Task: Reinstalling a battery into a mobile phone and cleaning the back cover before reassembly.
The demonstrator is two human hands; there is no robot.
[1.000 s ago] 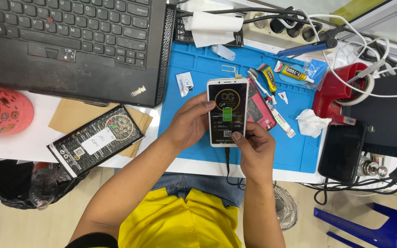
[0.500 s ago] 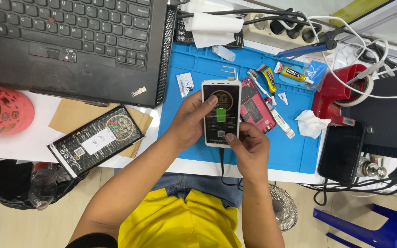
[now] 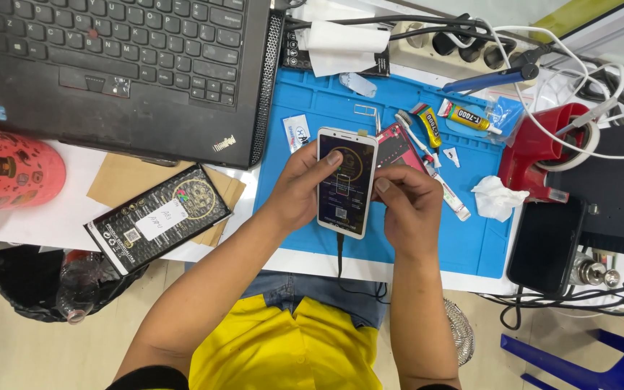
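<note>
Over on the far side sits the black laptop point(image 3: 110, 65), then a black printed box point(image 3: 159, 217) lying on brown card, and neither is in play. Moving in, the left hand point(image 3: 299, 189) is wrapped round the left edge of the white smartphone point(image 3: 347, 182), fingers curled behind it and the thumb laid flat on the lit screen near the top, so that hand is closed on the phone, not loose. The phone is held just above the blue work mat point(image 3: 471, 245), upright in the frame, with a dark cable point(image 3: 341, 253) plugged into its bottom edge and trailing off over the table edge towards the lap. That cable is risk number 1: a tug or twist of the phone could strain the plug or pull it free. Next, the right hand point(image 3: 409, 206) closes on the phone's right edge, thumb bent onto the side of the glass, fingers tucked under. Risk number 2, by my reading: both thumbs rest on a live screen, so a stray press could trigger something unwanted. Further right lie a red-framed part point(image 3: 397, 144), glue tubes point(image 3: 467, 117), a crumpled tissue point(image 3: 496, 198), a red tape dispenser point(image 3: 543, 148) and a dark phone point(image 3: 547, 245); a slip could drop the handset onto that clutter.
</note>
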